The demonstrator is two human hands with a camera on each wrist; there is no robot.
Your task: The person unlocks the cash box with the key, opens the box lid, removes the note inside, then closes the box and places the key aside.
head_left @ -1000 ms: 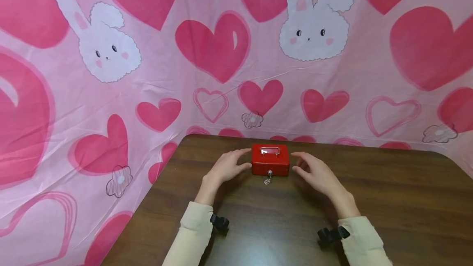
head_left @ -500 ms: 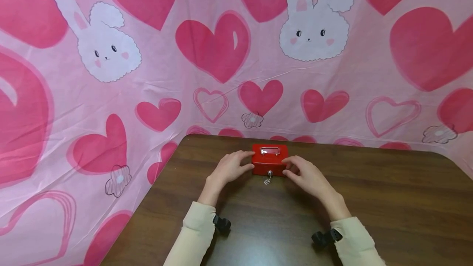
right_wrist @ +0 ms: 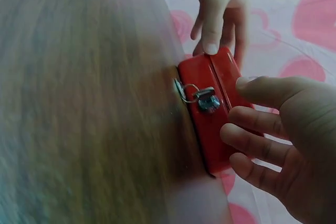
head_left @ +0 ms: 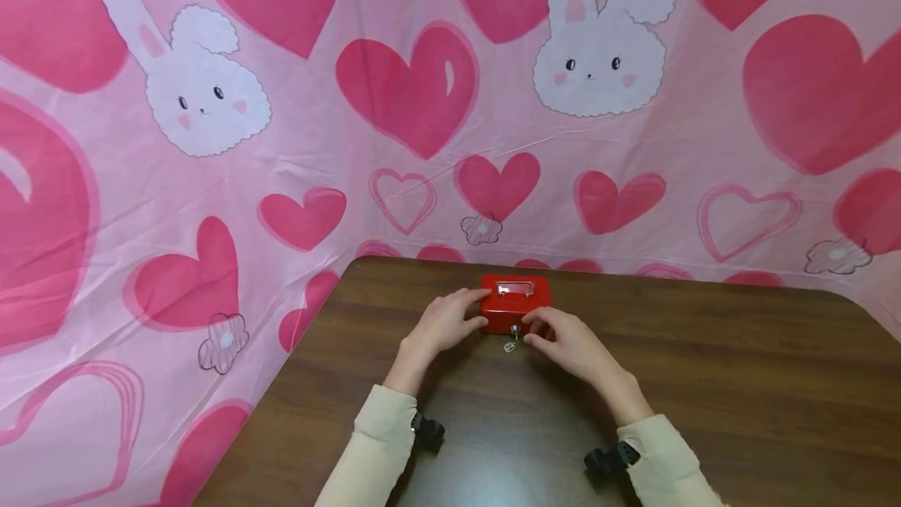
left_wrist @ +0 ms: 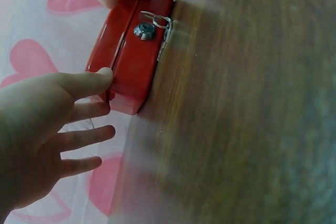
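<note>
A small red metal cash box (head_left: 501, 302) with a silver carrying handle (head_left: 515, 288) on its closed lid sits near the back of the table. A key (right_wrist: 205, 93) stands in the front lock (left_wrist: 144, 31), and a ring (right_wrist: 188, 94) with a second flat piece dangles from it. My left hand (head_left: 442, 325) is at the box's left end, thumb tip on the front corner and the other fingers spread loosely. In front of the right half hovers my right hand (head_left: 573, 344), thumb and loosely bent fingers just right of the lock, holding nothing.
The dark wooden table (head_left: 704, 382) runs wide to the right and toward me. Just behind it hangs a pink cloth (head_left: 507, 124) printed with hearts and rabbits. Black wrist cameras (head_left: 428, 432) sit at both cuffs.
My right hand has moved left from beside the box to its front, close to the lock. The left hand has come slightly right, onto the box's left end. The box has stayed put.
</note>
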